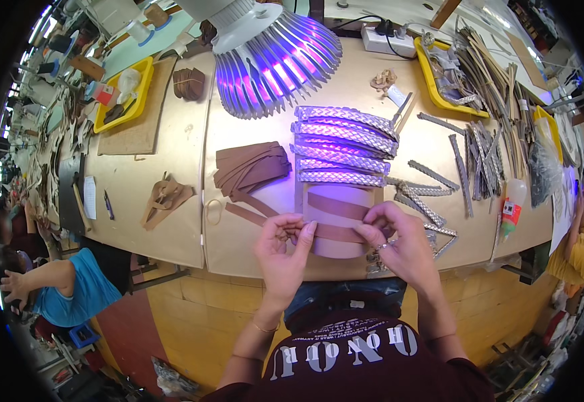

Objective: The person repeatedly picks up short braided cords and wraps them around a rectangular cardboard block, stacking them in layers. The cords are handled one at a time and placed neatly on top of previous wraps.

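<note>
My left hand [284, 246] and my right hand [399, 236] are closed in pinches at the two ends of a flat brown strip [339, 233]. The strip lies across a pale, rounded form [339, 250] close to the table's near edge. Just beyond it, a second brown strip [337, 206] crosses the same form. Farther up, several silver braided straps [345, 149] lie side by side in a row. Left of my hands, a fanned pile of brown strips [253, 167] rests on the table, with a few loose ones trailing toward my left hand.
A large finned lamp [275, 60] glows purple over the table [184, 244]. Loose braided pieces [432, 175] and a red-labelled bottle [511, 213] lie at right. Yellow trays [146, 87] stand at both sides. Co-workers, one in a blue sleeve [91, 285], are at the sides.
</note>
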### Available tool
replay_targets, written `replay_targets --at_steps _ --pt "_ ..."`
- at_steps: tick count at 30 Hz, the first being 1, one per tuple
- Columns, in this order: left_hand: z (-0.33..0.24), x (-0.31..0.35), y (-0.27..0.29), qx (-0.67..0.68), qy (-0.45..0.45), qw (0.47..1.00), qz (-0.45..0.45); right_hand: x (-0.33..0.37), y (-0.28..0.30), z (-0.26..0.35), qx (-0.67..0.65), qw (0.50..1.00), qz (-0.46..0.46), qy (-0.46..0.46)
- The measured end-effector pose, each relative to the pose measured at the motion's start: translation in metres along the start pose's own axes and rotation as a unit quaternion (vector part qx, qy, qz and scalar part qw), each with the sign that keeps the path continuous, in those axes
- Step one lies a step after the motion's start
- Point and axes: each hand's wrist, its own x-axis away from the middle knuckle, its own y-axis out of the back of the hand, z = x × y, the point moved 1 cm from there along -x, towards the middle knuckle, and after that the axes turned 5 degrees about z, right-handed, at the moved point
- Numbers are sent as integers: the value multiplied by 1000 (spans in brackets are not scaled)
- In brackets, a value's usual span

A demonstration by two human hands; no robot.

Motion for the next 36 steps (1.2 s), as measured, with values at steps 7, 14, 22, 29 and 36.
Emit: replay_targets --at_steps 7,14,22,29,36 --pt "-14 -6 1 -267 -164 950 17 -7 -14 -22 -146 981 -126 -16" --pt "-27 1 -14 -448 -159 851 225 -13 -16 -24 -173 981 -83 7" --pt "-35 8 -26 -493 -164 824 226 -14 2 -35 -198 976 -88 38" --pt "-33 11 -31 -490 -157 833 203 -4 35 -69 -18 969 -243 39" --pt "-32 14 -28 -480 -140 846 187 13 87 -104 302 903 -307 14"
